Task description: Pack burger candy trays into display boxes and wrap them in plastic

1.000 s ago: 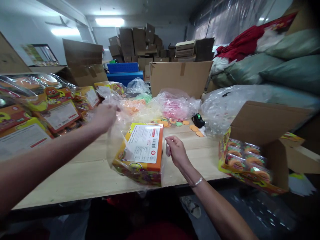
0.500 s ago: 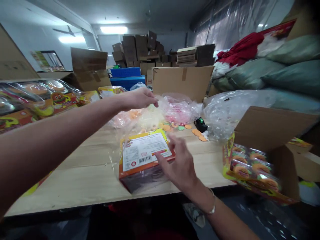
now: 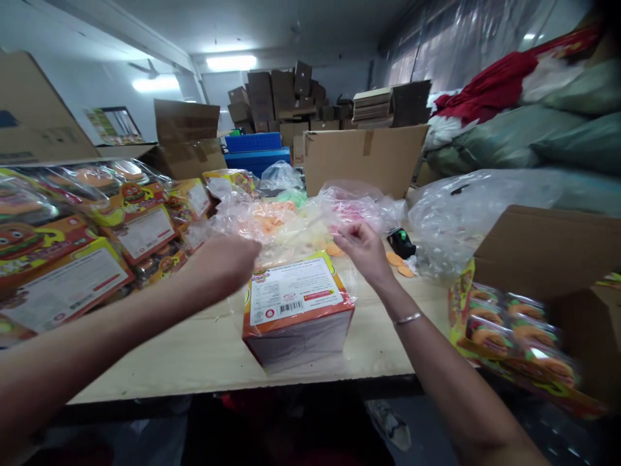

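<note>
An orange and yellow toy box (image 3: 295, 310) with a white label stands on the wooden table (image 3: 194, 356), inside a clear plastic bag (image 3: 286, 230). My left hand (image 3: 228, 262) is closed on the bag's open edge at the box's left. My right hand (image 3: 363, 249) pinches the bag's edge at the box's right, just behind it. Both hands hold the plastic up above the box.
Bagged toy boxes (image 3: 72, 239) are piled at the left. Bags of coloured pieces (image 3: 349, 207) and loose orange discs (image 3: 400, 265) lie behind. An open carton with boxes (image 3: 514, 323) stands at the right, a large carton (image 3: 363, 155) at the back, sacks (image 3: 509, 136) beyond.
The box has been turned and now stands upright in the bag. My left hand came back from the far bags to the bag's left edge; my right hand moved up to its right edge.
</note>
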Motion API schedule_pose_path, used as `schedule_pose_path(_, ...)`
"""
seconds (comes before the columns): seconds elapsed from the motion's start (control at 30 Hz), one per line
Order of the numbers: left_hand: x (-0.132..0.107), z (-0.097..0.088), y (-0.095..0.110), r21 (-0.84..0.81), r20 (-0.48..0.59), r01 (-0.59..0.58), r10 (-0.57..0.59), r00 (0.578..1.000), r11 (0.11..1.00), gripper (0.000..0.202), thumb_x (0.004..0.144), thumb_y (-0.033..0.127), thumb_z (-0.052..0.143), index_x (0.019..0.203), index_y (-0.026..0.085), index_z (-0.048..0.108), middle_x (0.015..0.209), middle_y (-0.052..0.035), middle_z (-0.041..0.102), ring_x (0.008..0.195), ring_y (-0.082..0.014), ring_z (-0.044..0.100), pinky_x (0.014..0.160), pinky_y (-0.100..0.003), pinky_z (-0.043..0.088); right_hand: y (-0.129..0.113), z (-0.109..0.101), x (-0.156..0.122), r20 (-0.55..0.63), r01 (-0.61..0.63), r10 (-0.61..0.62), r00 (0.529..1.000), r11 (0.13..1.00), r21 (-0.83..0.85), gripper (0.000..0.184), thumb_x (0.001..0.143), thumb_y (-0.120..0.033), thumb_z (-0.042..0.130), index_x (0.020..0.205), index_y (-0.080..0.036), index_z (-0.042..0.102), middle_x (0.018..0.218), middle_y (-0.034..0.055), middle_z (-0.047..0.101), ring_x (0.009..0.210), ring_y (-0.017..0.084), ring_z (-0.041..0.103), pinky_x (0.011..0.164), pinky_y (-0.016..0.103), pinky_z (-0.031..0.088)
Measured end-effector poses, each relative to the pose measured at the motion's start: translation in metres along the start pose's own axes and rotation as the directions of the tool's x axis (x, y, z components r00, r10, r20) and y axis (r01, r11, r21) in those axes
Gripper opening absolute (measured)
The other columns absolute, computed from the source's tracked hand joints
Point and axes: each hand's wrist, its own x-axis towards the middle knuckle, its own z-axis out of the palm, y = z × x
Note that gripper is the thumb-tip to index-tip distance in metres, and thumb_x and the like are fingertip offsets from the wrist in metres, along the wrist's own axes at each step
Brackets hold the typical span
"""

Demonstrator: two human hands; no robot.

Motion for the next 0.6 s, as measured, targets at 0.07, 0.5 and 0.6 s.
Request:
schedule_pose_path(0.07,0.016,-0.023,-0.004,0.173,-0.035,-0.037,0.044,0.998,0.984,0.020,0.058,0.003,0.062,0.052,0.022,0.060,0.049,0.0000,0.045,0.066,-0.0254,0.053,0.081,-0.038,0.037,-0.021,-0.001,0.014,0.094,0.068,-0.073,0.993,0.996,0.049,0.019,0.078,-0.031,0.070,0.090,-0.018,0.062,0.071,-0.0038,0.058,0.063,0.010,0.053,0.060,0.024,0.045)
schedule_pose_path(0.5,0.009,-0.031,-0.057,-0.631,-0.109,0.046,-0.148,0.983,0.774,0.022,0.065,0.038,0.078,0.074,0.018,0.073,0.076,-0.0053,0.073,0.066,-0.0155,0.063,0.062,-0.025,0.047,-0.026,-0.022,0.059,-0.243,0.237,-0.363,0.900,0.873,-0.427,0.014,0.090,-0.029,0.058,0.085,-0.019,0.065,0.074,0.0042,0.062,0.068,0.018,0.058,0.064,0.035,0.050)
schedule_pose_path(0.6,0.012,-0.018,-0.053,-0.821,-0.122,0.010,-0.193,0.973,0.571,0.028,0.061,0.041,0.082,0.070,0.017,0.069,0.068,-0.0039,0.072,0.061,-0.0141,0.064,0.061,-0.024,0.051,-0.050,0.019,0.034,-0.079,0.450,-0.666,0.742,0.582,-0.678,0.014,0.090,-0.019,0.052,0.097,-0.020,0.064,0.100,0.0099,0.064,0.098,0.026,0.059,0.088,0.046,0.047)
